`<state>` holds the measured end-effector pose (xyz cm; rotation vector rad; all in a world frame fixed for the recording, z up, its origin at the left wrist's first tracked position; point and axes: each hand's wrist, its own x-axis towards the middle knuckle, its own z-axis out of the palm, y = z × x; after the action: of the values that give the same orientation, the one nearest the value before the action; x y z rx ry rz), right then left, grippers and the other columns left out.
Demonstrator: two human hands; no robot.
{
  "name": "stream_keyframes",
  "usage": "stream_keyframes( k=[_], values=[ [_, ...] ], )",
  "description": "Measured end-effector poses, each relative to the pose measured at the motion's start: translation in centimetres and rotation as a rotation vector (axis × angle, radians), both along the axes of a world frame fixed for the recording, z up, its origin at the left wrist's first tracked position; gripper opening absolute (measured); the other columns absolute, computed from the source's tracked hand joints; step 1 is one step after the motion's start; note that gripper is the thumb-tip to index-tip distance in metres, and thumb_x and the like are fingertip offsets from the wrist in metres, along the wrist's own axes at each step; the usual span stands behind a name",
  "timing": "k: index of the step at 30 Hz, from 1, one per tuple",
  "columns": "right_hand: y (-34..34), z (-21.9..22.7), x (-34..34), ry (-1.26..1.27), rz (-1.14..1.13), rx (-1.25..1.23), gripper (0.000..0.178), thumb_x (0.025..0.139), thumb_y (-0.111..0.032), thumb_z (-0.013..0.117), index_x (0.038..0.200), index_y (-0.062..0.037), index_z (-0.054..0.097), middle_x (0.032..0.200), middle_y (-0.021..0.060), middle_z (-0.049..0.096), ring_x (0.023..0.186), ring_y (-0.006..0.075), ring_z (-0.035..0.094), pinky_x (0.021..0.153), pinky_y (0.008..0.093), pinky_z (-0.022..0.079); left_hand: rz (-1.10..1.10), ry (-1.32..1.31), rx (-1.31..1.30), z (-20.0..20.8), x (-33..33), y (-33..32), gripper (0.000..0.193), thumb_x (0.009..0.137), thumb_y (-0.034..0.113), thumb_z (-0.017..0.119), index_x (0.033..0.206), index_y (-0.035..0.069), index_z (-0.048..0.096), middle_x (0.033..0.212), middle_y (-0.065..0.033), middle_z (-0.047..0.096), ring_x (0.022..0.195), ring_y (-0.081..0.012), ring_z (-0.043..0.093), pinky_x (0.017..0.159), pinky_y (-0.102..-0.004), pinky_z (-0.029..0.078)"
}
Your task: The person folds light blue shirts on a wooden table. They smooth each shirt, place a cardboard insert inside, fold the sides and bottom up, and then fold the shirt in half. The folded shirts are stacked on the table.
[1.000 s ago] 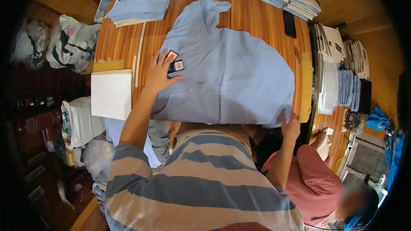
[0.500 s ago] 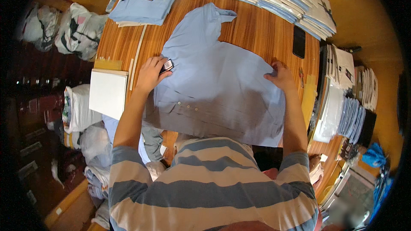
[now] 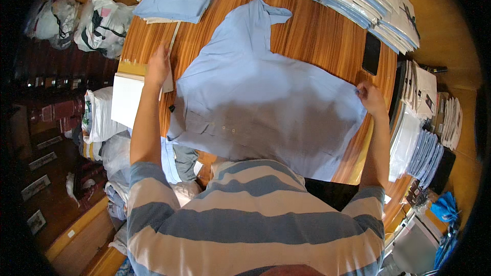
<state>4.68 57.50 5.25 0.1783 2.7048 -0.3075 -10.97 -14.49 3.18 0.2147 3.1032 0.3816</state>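
A light blue button-up shirt (image 3: 255,92) lies spread face down or part folded on the wooden table, one sleeve reaching away toward the far side. My right hand (image 3: 372,98) pinches its right edge. Off the shirt, to its left, my left hand (image 3: 158,65) is closed beside a thin pale strip (image 3: 175,38) on the table; what its fingers hold, if anything, is hidden. A small dark tag (image 3: 171,108) shows at the shirt's left edge. Buttons are visible near the shirt's lower part.
A folded blue shirt (image 3: 179,0) rests at the far left, and stacks of packed shirts (image 3: 348,0) line the far edge. A black phone (image 3: 372,53) lies at right. White boards (image 3: 126,99) sit at the left edge. More shirts (image 3: 425,153) stand beyond the right edge.
My left hand has let go of the shirt's left edge and tag and moved up and left. The right hand has moved right, with the shirt's edge stretched that way.
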Motion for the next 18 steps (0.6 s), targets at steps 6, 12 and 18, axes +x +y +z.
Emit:
stream_keyframes(
  k=[6, 12, 18],
  values=[
    [-10.0, -3.7, 5.7, 0.551, -0.194, 0.089, 0.06, 0.101, -0.036, 0.062, 0.152, -0.0055, 0.052, 0.158, 0.0212, 0.048, 0.146, 0.0453, 0.043, 0.116, 0.0574, 0.039, -0.458, 0.244, 0.151, -0.8, 4.6, 14.2, 0.043, 0.09, 0.016, 0.074, 0.132, 0.009, 0.069, 0.147, -0.0165, 0.06, 0.139, -0.0424, 0.052, 0.116, -0.0584, 0.041],
    [-12.8, -9.3, 1.1, 0.584, -0.274, 0.22, 0.078, 0.106, -0.062, 0.043, 0.165, -0.0114, 0.037, 0.174, 0.0146, 0.027, 0.16, 0.044, 0.019, 0.129, 0.0596, 0.014, -0.433, 0.056, -0.172, -3.8, 0.5, 26.2, 0.061, 0.106, 0.059, 0.044, 0.164, 0.041, 0.036, 0.177, -0.0037, 0.021, 0.159, -0.052, 0.013, 0.12, -0.081, 0.009],
    [-9.1, -9.4, -3.9, 0.714, -0.223, 0.159, 0.068, 0.108, -0.05, 0.046, 0.162, -0.0083, 0.04, 0.173, 0.0166, 0.029, 0.16, 0.0423, 0.021, 0.128, 0.06, 0.016, -0.451, 0.167, -0.086, -5.6, -4.6, 26.9, 0.061, 0.108, 0.056, 0.044, 0.165, 0.036, 0.036, 0.176, -0.0075, 0.022, 0.159, -0.0501, 0.015, 0.122, -0.0768, 0.01]
  ],
)
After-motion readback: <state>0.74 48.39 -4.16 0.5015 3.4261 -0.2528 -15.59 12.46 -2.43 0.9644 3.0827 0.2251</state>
